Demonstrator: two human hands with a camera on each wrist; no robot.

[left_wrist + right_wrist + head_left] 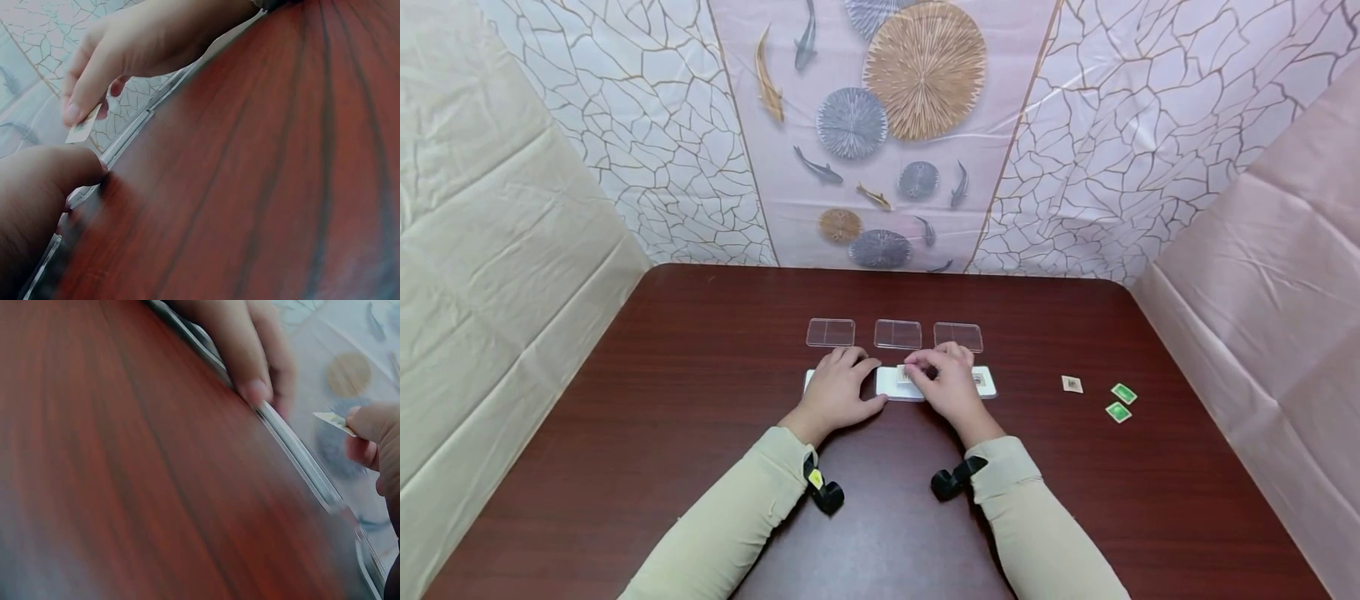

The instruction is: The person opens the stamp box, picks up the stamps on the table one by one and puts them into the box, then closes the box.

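Left edge: pale cloth wall (490,275), creased, beside the dark red table (700,367). Left sleeve (730,517) comes up from the near side, black wrist camera (829,497) strapped at its cuff. Left hand (837,387) lies low, palm down, over the left case (807,380), of which only a white end shows. Its thumb and forefinger are parted and bent a little, set at the near and far corners of the middle case (889,388), holding that case by its left end. Behind the cases, a row of three clear lids, apart from one another: left lid (831,333), middle lid (898,335), right lid (958,336). Patterned backdrop (677,167) beyond, with discs and fish. Held stamp (81,131), small and pale, tilted, raised just above the middle case; right hand (951,387) pinches it by the edge between thumb and forefinger, other fingers curled in. Right hand also screens much of the right case (988,385); a small patterned stamp (978,379) shows on that one. Right sleeve (1041,517) with a second wrist camera (946,485). Farther right, well apart from the cases: a loose stamp (1072,384) flat on the table, then two green stamps (1123,392), one just nearer than the other.
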